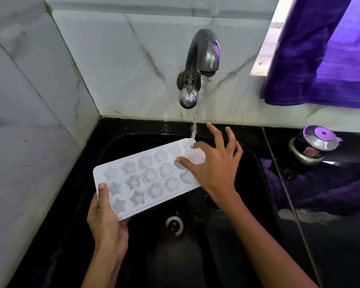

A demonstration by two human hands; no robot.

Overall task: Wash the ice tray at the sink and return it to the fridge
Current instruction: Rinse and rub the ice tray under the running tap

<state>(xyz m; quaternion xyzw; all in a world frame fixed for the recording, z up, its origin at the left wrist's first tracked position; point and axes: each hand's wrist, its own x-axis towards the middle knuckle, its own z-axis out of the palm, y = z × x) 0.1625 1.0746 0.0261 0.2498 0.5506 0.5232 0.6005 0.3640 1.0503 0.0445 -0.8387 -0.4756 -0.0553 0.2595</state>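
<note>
A white plastic ice tray (146,179) with star-shaped and round flower-shaped moulds is held above the black sink basin (256,183), tilted so that its far right corner sits under the stream of water (194,125). The moulds look pale and glossy; whether they hold water or ice cannot be told. The left hand (106,223) grips the tray's near left corner, thumb lying flat along the top edge and the other fingers curled beneath it. The right hand (214,169) lies over the tray's right end with its fingers spread wide: the thumb tip rests in one round mould, a fingertip touches the corner where the water lands, and the other fingers stand lifted past the tray. Water runs from a curved dark metal tap (202,59) on the marbled white tile wall (121,65). The round steel drain (174,224) shows below the tray. To the right, a small steel pressure cooker (312,146) stands on the black counter (341,235), beneath a purple curtain (324,53).
</note>
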